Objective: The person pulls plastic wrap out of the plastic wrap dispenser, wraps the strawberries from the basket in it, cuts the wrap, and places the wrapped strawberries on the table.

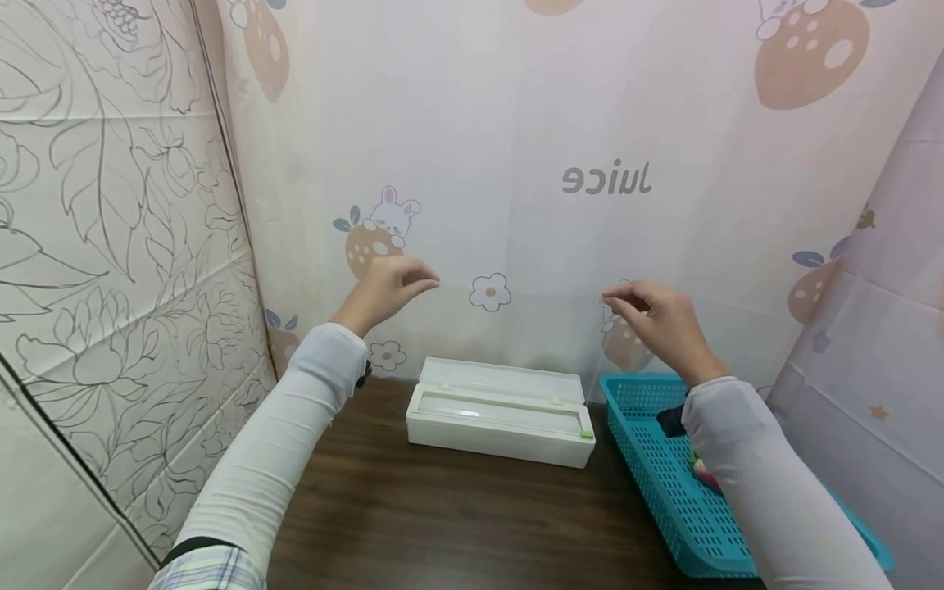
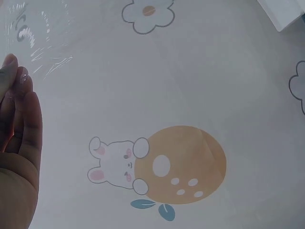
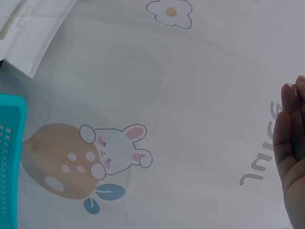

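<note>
Both hands are raised above the table, apart from each other, thumb against fingertips. The left hand (image 1: 387, 288) pinches the edge of a clear sheet of cling film (image 2: 50, 45), whose shiny creases show beside the fingers in the left wrist view. Opposite it, the right hand (image 1: 660, 324) pinches too, with a small glint at its fingertips (image 3: 289, 93); the film between the hands is almost invisible in the head view. Below them on the table sits a white cling film dispenser box (image 1: 494, 438), its lid (image 1: 501, 378) raised at the back and a small green piece at its right end.
A teal plastic basket (image 1: 656, 500) stands on the right of the dark wooden table (image 1: 442, 524). In it lies a pink and white thing with green (image 1: 704, 474), partly hidden by the right arm. Printed curtains (image 1: 479, 123) hang behind and on both sides.
</note>
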The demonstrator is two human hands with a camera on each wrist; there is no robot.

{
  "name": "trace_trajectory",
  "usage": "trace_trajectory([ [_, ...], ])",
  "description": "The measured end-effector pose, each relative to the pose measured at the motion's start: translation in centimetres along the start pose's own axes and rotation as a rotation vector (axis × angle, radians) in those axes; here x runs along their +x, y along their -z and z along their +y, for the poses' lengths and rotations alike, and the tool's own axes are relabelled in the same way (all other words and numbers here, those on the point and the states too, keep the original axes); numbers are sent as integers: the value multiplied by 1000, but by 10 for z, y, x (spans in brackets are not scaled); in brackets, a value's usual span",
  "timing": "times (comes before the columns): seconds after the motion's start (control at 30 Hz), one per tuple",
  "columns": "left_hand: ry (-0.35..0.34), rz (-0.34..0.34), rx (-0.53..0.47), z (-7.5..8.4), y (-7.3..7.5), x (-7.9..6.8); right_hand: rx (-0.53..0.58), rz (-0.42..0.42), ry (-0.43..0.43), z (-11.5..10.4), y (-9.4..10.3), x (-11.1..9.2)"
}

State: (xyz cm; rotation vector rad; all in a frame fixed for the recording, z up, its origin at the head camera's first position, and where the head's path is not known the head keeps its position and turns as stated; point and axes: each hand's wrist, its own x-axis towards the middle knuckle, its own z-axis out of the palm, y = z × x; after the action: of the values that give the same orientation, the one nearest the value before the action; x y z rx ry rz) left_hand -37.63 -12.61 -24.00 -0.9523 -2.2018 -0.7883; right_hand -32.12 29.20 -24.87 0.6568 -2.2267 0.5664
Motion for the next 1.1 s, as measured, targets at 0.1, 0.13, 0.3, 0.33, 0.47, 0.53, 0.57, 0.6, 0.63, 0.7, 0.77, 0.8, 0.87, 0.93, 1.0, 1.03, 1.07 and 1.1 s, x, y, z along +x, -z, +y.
trace_trajectory([
  [0.1,-4,1,1,1,1,2,-4,1,3,0,2,2],
  [0.13,-4,1,4,1,2,2,-5,1,4,0,2,2],
  [0.3,9,-5,11,5,5,5,-3,2,-2,-2,6,5],
  [0.33,13,-7,10,6,5,6,-6,4,-1,-3,7,5],
  [0.47,12,-6,-2,7,8,8,-8,6,-6,-6,11,7],
  [0.53,4,-2,-13,7,9,9,-8,6,-7,-7,12,8],
  [0.57,-1,0,-16,7,9,10,-5,5,-10,-7,12,8],
  [0.6,-8,3,-15,7,10,10,-6,7,-9,-7,12,9],
  [0.63,-14,7,-11,7,10,10,-5,9,-9,-7,12,9],
  [0.7,-23,14,-8,8,12,11,-4,15,-9,-8,13,10],
  [0.77,-30,23,4,9,13,12,-4,23,-6,-9,14,11],
  [0.8,-33,28,6,10,14,13,-5,26,-3,-9,14,11],
  [0.87,-33,34,8,11,15,13,-9,32,-1,-9,15,12],
  [0.93,-35,38,14,11,17,13,-10,37,2,-10,16,12],
  [1.0,-36,41,23,12,18,14,-14,41,3,-10,17,13],
  [1.03,-36,41,27,12,18,14,-16,42,3,-10,17,13],
  [1.07,-37,43,32,12,19,14,-18,43,4,-10,18,14],
  [1.1,-38,44,36,13,19,14,-21,44,6,-10,18,14],
])
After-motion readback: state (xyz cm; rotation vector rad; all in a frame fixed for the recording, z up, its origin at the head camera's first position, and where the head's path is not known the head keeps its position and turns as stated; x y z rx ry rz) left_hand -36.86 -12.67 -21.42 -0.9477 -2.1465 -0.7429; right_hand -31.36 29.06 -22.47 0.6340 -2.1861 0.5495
